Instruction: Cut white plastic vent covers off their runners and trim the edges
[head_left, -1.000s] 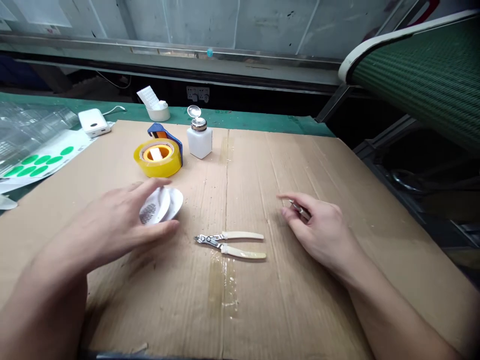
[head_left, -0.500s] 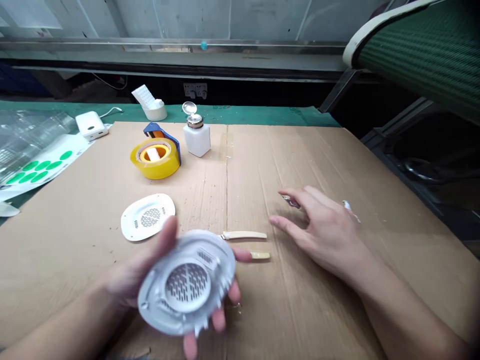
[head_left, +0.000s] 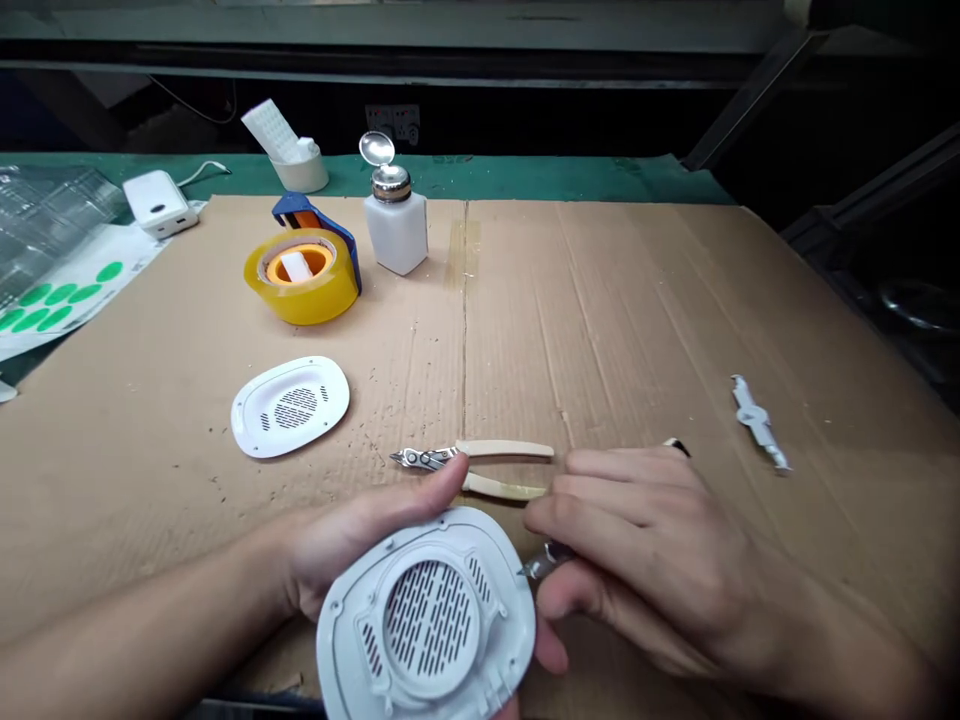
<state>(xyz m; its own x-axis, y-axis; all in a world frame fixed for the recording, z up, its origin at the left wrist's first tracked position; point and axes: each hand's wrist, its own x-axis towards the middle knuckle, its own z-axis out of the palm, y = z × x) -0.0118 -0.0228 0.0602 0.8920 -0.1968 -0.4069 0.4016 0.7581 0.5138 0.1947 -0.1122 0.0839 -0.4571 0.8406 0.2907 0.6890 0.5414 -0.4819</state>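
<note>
My left hand (head_left: 352,555) holds a white plastic vented cover (head_left: 427,620) up near the bottom of the view, with its slotted round grille facing me. My right hand (head_left: 645,550) is shut on a small metal-tipped tool (head_left: 544,562), whose tip sits just at the cover's right edge. A matching white cover (head_left: 291,406) lies on the cardboard to the left. Side cutters with cream handles (head_left: 465,465) lie just above my hands, their handles partly behind my right fingers. A small white plastic part (head_left: 759,422) lies out to the right.
The work surface is a cardboard sheet (head_left: 600,300) on a green mat (head_left: 525,175). At its far edge stand a yellow tape roll (head_left: 301,278) and a white pump bottle (head_left: 395,230). A white box (head_left: 157,200) and a sheet of green dots (head_left: 67,300) lie at the far left.
The small white part now lies on the cardboard at the right. My right hand has moved in to the cover, and the view has tilted downward.
</note>
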